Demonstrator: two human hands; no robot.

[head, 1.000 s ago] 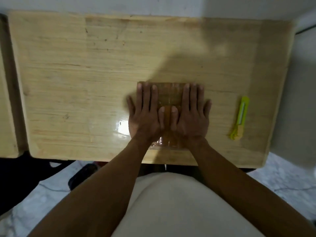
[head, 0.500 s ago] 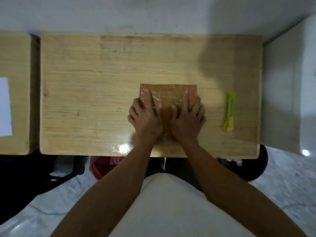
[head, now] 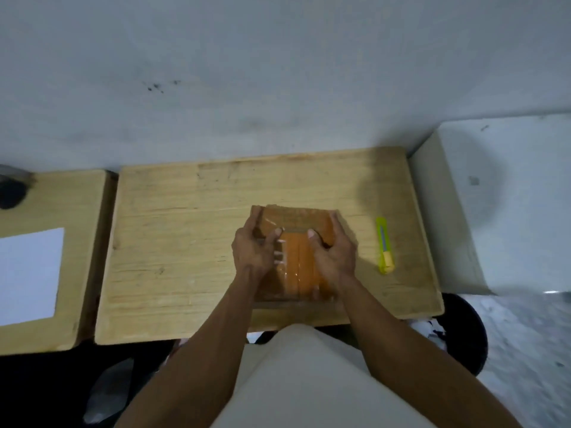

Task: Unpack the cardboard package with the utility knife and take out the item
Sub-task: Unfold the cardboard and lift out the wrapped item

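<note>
Hands (both) (head: 253, 251) (head: 335, 253) gripping cardboard package (head: 298, 242), utility knife (head: 384, 246) beside

Taped brown cardboard package (head: 296, 242) on table, sealed; yellow-green utility knife (head: 384, 246) lying just right.

The box (head: 296, 242) is orange-brown cardboard with glossy clear tape in long strips down its top; the knife (head: 384, 245) is lime green with a yellow end and a grey strip along its middle; the table (head: 185, 242) is pale yellow wood with fine grain lines; the sheet (head: 29, 276) is plain white; the wall (head: 278, 72) is grey-white with small dark specks.
</note>
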